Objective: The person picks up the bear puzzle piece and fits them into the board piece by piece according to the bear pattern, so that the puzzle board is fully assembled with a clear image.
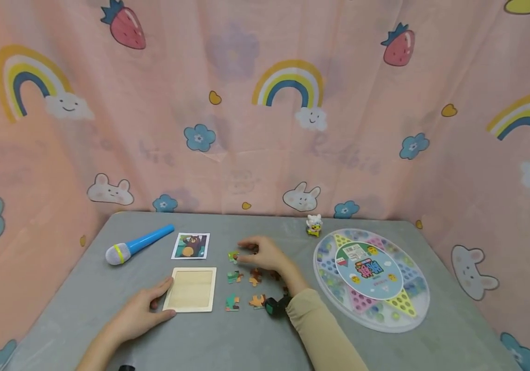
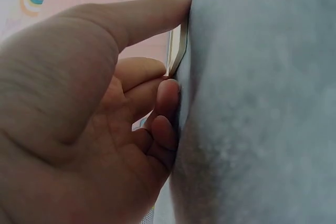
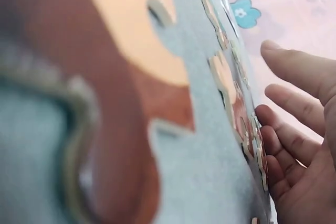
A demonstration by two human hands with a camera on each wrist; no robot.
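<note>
Two hands in use over the tabletop (image 1: 218, 342). Wooden tray (image 1: 193, 290), with no pieces in it, lies flat left of the puzzle pieces (image 1: 234, 277); picture card (image 1: 191, 246) lies just above it. Pieces are laid out apart, some partly hidden by the right arm.

Left hand (image 1: 142, 309): thumb and index set against the tray's left side, no pinch visible, outer fingers curled in. Right hand (image 1: 265, 253): fingers spaced apart over the top of the layout, no piece seen gripped. Upper-left piece (image 1: 233, 256) sits just beside its thumb; contact can't be told.

Step looks like a pick. Thin stock, so opposite edges are best pinched, tabs left unbent. If an edge can't be caught, one side can be pressed to tip the other up. Sleeve (image 1: 320, 324) should be kept clear of the lower pieces. Orientation is best checked against the card; the tray should be braced lightly, not shoved.
</note>
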